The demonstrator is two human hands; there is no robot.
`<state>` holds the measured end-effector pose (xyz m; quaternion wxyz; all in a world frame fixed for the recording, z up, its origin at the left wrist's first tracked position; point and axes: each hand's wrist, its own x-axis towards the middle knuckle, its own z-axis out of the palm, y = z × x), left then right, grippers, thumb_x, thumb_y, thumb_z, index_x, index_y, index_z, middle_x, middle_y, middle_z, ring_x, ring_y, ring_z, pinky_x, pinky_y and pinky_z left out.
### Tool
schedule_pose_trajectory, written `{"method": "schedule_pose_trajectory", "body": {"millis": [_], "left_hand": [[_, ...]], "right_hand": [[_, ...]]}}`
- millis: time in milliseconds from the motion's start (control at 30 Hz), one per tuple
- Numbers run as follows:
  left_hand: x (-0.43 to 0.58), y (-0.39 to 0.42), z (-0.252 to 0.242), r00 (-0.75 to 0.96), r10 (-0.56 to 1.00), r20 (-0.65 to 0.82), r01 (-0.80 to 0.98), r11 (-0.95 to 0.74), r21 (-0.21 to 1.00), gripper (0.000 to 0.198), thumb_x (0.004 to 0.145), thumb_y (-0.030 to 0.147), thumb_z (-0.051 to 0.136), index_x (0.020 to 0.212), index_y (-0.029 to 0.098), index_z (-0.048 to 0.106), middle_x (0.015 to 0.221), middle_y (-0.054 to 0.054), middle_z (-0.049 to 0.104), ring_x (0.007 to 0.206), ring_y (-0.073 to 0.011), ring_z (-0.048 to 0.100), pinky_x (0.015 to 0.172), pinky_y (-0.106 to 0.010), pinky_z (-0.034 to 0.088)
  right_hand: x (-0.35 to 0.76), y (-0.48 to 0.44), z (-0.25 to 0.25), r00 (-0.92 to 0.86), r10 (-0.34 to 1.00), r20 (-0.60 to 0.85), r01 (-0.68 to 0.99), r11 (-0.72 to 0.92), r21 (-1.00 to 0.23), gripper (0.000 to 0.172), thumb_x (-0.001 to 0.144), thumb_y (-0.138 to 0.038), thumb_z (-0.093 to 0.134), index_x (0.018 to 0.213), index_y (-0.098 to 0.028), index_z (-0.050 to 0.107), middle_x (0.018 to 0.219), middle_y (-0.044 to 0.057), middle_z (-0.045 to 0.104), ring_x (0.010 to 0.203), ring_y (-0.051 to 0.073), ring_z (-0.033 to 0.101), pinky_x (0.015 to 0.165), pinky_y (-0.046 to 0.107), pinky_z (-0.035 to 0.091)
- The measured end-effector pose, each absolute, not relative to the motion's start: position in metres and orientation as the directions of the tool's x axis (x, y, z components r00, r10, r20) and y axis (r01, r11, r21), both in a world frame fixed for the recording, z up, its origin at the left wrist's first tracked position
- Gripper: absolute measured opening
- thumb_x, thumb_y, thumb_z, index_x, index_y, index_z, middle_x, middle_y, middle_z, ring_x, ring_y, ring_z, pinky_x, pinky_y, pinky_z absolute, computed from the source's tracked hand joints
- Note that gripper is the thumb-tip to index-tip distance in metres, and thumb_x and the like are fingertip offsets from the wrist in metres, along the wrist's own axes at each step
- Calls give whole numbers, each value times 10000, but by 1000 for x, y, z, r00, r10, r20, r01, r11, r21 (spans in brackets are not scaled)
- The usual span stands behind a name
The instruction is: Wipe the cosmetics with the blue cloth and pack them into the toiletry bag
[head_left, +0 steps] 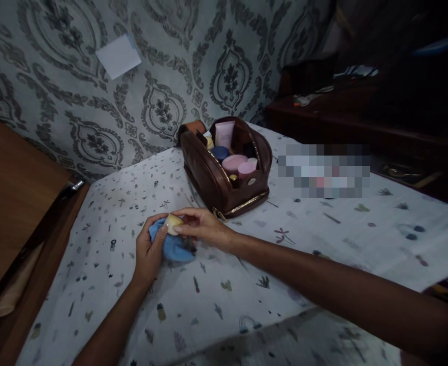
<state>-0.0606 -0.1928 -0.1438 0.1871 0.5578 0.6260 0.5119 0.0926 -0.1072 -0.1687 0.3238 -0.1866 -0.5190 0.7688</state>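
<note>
Nearest, a white patterned sheet [216, 310] is crossed by 2 forearms, by which the hands are brought together over the cloth-covered surface. The left hand [149, 249] is curled around a crumpled blue cloth [176, 249], with its fingers closed on the folds and its thumb laid against the near-left side of a small pale yellow piece [173, 223]. By the right hand [204, 226] the same piece is pinched from the other side, thumb and forefinger being parted only by its width. The piece is thus held between 2 sets of fingers, above the upper edge of the cloth; it is reached from the left by 1 thumb and from the right by the pinch. It is seen as short and rounded, so a long axis cannot be told

Beyond the hands, ahead and to the right, an open brown bag [204, 165] is set on the sheet, its long axis run away from the hands and a little leftward. To its near end the right hand is closer; whether the zip pulls [219, 214] are touched cannot be told. Inside, a pink tube [224, 133] is stood upright at the far end, behind a dark blue lid [220, 153]
</note>
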Motion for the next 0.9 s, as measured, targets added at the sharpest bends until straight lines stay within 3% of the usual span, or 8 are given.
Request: {"method": "schedule_pose_trajectory", "body": {"millis": [167, 267, 400, 500, 633, 900], "left_hand": [[-61, -192, -147, -345, 881, 324, 491, -124, 862, 341, 872, 476, 624, 1036, 180, 663, 909, -30, 695, 785, -163, 622, 731, -255, 504], [-60, -192, -146, -366, 886, 285, 461, -93, 882, 348, 864, 486, 634, 1036, 185, 660, 879, -18, 683, 748, -153, 602, 698, -244, 496], [-57, -192, -144, -359, 908, 216, 444, -38, 895, 381, 864, 514, 626, 1052, 184, 659, 855, -18, 679, 741, -159, 594, 675, -244, 496], [-55, -191, -143, -312, 941, 133, 401, 4, 916, 447, 861, 555, 616, 1102, 180, 656, 925, -41, 704, 821, -187, 632, 736, -268, 519], [-55, -190, -146, -264, 963, 48, 324, 41, 945, 528, 853, 598, 614, 1168, 176, 654, 1070, -75, 717, 981, -230, 657, 897, -320, 517], [-61, -189, -151, -309, 950, 52, 299, 46, 953, 532, 838, 587, 643, 1135, 148, 692, 1100, -96, 735, 1027, -260, 670, 959, -373, 524]], "right_hand": [[90, -108, -170, -676, 732, 89, -309, -172, -935, 537, 586, -404, 874, 1019, -162, 667, 737, -52, 568, 612, 77, 514, 543, 208, 398], [92, -110, -169, -626, 761, 171, -316, -47, -948, 452, 615, -396, 851, 939, -174, 627, 775, -41, 591, 689, 102, 546, 653, 241, 449], [95, -114, -169, -549, 798, 249, -210, 156, -965, 358, 666, -300, 815, 891, -197, 557, 806, -44, 585, 708, 115, 541, 673, 250, 444], [98, -117, -169, -504, 795, 339, -96, 339, -936, 322, 697, -189, 772, 923, -206, 544, 851, -35, 581, 755, 135, 556, 712, 265, 454], [101, -119, -170, -543, 681, 492, -60, 553, -831, 313, 768, -127, 709, 1040, -209, 577, 1023, 26, 602, 967, 191, 591, 876, 324, 477], [103, -120, -172, -577, 653, 490, -35, 579, -814, 431, 788, -131, 714, 1188, -231, 589, 1077, 29, 571, 1028, 196, 585, 936, 334, 486]]}}
